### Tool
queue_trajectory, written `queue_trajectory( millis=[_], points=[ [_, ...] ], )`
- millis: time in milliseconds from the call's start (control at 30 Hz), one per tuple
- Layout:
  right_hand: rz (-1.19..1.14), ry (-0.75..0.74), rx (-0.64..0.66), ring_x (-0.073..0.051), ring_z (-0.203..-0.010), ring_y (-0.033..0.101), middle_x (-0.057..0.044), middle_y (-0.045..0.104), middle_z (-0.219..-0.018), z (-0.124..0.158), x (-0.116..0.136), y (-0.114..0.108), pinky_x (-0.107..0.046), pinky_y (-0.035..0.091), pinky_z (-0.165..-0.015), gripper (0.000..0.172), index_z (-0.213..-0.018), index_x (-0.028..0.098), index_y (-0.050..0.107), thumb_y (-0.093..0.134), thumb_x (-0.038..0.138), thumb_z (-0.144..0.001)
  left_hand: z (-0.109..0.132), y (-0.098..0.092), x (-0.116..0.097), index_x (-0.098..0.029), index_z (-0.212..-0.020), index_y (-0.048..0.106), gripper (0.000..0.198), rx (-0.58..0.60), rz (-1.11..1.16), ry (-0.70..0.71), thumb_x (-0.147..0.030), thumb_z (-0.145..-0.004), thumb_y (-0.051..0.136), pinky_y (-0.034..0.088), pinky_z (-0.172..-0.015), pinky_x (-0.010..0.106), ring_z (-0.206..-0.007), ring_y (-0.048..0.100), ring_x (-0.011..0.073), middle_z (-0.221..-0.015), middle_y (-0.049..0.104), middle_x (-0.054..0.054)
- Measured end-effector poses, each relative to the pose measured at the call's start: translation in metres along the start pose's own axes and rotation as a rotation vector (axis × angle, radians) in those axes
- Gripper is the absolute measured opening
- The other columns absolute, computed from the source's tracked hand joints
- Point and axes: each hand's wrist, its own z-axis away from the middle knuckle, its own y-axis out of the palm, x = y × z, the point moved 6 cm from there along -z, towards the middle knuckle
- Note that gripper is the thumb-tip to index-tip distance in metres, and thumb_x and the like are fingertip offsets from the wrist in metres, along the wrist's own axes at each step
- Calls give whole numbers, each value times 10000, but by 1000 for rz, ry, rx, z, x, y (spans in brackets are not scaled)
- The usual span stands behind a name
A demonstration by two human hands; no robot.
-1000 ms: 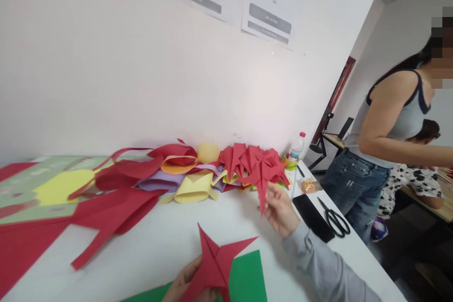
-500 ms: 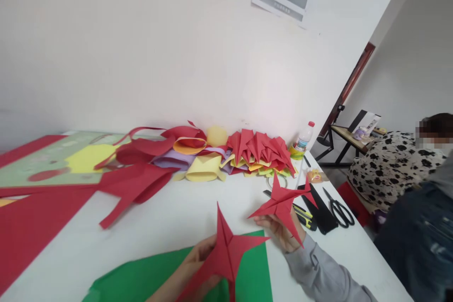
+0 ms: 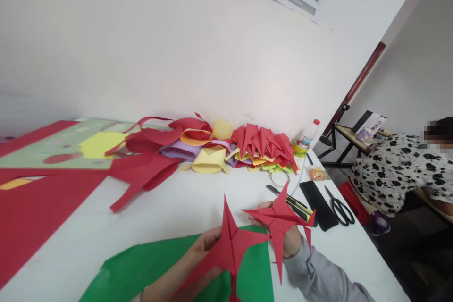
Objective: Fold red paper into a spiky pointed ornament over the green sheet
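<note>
My left hand [image 3: 207, 241] is closed on a folded red paper star [image 3: 230, 244] with long pointed arms and a crease down its middle. Behind a second red paper star [image 3: 279, 221], my right hand [image 3: 292, 241] is closed too, gripping it from below. One arm tip of the left star meets or overlaps the edge of the right one; I cannot tell whether they touch. Both stars hide part of my fingers. Under them lies a sheet of green paper [image 3: 141, 271] on the white table [image 3: 198, 207].
Along the wall sit a pile of folded red paper pieces [image 3: 264, 144], a yellow paper roll [image 3: 209, 160] and red paper cutouts [image 3: 141, 174]. To the right are a bottle [image 3: 307, 138], a utility knife [image 3: 295, 205], a black case [image 3: 319, 205] and scissors [image 3: 340, 207]. A person [image 3: 396, 165] sits beyond.
The right star has turned and come closer to the left one, so their tips now meet in view. The left star stays in much the same pose. My view has shifted slightly.
</note>
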Motion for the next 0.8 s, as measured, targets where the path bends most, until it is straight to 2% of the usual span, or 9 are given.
queue_trajectory(
  millis=[133,233,367,533,700,800],
  points=[
    [4,-12,-7,-257,-816,716,-46,746,-803,-1,3,2,-422,569,-817,235,-821,205,721,852,284,-643,-2,-3,5,-202,-718,783,263,-43,20,-31,-133,-478,867,546,-635,314,-598,684,231,-675,763,52],
    [-5,-18,-31,-242,-794,716,-43,748,-812,-1,3,1,-404,568,-816,225,-803,202,727,857,264,-631,-2,-1,5,-200,-719,777,263,-81,36,-31,-156,-478,873,551,-662,353,-644,702,272,-670,761,60],
    [-10,-47,-61,-230,-740,709,-44,748,-790,-2,5,-1,-399,573,-784,207,-786,204,735,823,353,-672,-1,-1,4,-209,-689,770,286,-80,19,-29,-166,-435,894,551,-653,357,-686,711,301,-652,757,60],
    [86,-101,-94,-222,-716,690,-51,745,-762,-2,12,-3,-368,568,-735,223,-762,205,747,795,412,-695,-4,-13,8,-205,-745,781,316,-84,-34,-7,-214,-456,909,553,-639,334,-671,704,276,-704,769,71],
    [88,-133,-97,-228,-729,689,-71,746,-766,-3,10,-7,-362,563,-731,312,-793,175,749,746,481,-730,-11,-13,9,-189,-750,772,333,-60,22,-47,-271,-460,913,549,-671,370,-707,706,298,-728,767,92],
    [109,-131,-93,-234,-729,692,-72,748,-770,-3,8,-9,-374,564,-730,315,-814,181,747,751,483,-726,-9,-20,16,-206,-745,770,305,-60,10,-34,-218,-472,905,554,-696,377,-735,705,305,-767,771,87]
  ],
)
